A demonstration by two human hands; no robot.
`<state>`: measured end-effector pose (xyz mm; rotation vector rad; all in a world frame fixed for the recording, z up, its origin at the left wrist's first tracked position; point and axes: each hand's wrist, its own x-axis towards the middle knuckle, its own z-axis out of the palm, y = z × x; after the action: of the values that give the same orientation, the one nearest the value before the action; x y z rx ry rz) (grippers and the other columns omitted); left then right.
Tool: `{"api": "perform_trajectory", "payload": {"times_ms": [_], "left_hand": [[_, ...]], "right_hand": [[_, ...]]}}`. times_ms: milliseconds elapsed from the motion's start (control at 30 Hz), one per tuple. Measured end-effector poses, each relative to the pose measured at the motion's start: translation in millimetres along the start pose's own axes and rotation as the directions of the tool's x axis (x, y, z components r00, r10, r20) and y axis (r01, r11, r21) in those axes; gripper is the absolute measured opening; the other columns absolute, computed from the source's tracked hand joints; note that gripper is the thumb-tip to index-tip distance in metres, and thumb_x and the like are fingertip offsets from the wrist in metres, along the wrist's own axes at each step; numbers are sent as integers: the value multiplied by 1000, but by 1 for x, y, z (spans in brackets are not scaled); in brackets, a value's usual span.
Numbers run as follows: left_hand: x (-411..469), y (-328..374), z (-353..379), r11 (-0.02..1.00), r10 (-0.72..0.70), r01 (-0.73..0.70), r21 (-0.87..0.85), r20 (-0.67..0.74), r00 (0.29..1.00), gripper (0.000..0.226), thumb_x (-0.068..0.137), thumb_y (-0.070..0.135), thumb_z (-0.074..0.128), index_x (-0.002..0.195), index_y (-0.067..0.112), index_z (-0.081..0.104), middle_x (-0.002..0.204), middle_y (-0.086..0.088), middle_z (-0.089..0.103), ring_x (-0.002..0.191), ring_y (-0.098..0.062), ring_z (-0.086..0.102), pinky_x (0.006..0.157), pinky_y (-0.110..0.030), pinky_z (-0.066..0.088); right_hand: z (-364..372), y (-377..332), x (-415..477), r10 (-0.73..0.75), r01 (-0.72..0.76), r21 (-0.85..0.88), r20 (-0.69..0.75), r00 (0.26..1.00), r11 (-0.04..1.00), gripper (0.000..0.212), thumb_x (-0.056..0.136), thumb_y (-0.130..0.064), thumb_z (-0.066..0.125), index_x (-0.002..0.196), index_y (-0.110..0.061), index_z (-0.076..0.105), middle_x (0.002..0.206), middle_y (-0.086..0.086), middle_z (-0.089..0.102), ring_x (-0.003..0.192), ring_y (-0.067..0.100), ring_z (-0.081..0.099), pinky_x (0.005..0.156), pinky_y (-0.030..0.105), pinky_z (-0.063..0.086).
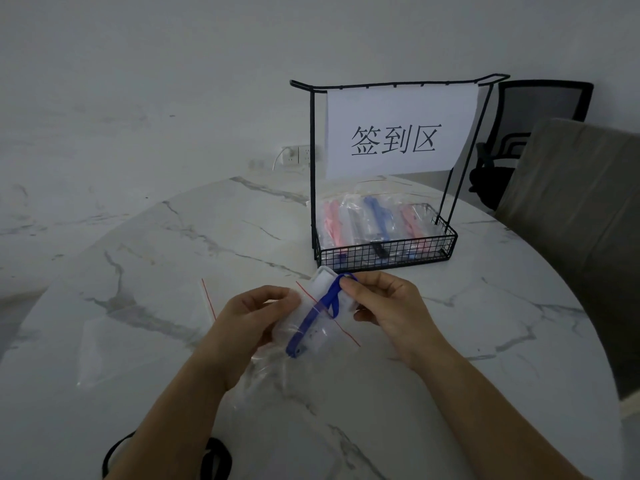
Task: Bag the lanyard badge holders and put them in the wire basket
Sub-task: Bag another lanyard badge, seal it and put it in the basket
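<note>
A clear badge holder with a blue lanyard (313, 318) sits partly inside a clear zip bag (304, 344) with a red seal line, held just above the marble table. My left hand (249, 322) grips the bag's left edge near its mouth. My right hand (386, 308) pinches the blue lanyard loop and the holder's top at the bag's opening. Behind them stands the black wire basket (384, 251), holding several bagged holders with pink and blue lanyards (374, 220).
A spare clear zip bag (145, 327) lies flat on the round marble table (485, 341) to the left. A paper sign (398, 133) hangs on the basket's frame. Black lanyards (214, 459) lie at the near edge. Chairs (571, 202) stand at the right.
</note>
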<state>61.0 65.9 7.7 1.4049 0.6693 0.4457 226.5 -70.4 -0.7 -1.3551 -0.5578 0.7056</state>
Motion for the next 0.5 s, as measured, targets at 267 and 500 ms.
{"api": "perform_trajectory", "payload": {"times_ms": [267,500], "left_hand": [[5,-4,10,994,106,-104,27,-126,986,11,88,25,67,89,16,73,88,-9,75,79,-29,69,65,-32,55],[6,-4,9,972,149,-178,-151,-185,971,21,78,25,72,89,7,73,90,-11,74,77,-21,70,63,-24,56]], "right_hand": [[10,3,-9,-104,156,-340,165,981,927,10,83,-37,78,89,-29,81,88,-12,76,78,0,68,65,13,48],[6,-2,-11,-1,140,-408,323,946,902,26,101,-40,48,116,-41,69,120,-22,64,112,-7,57,97,20,42]]}}
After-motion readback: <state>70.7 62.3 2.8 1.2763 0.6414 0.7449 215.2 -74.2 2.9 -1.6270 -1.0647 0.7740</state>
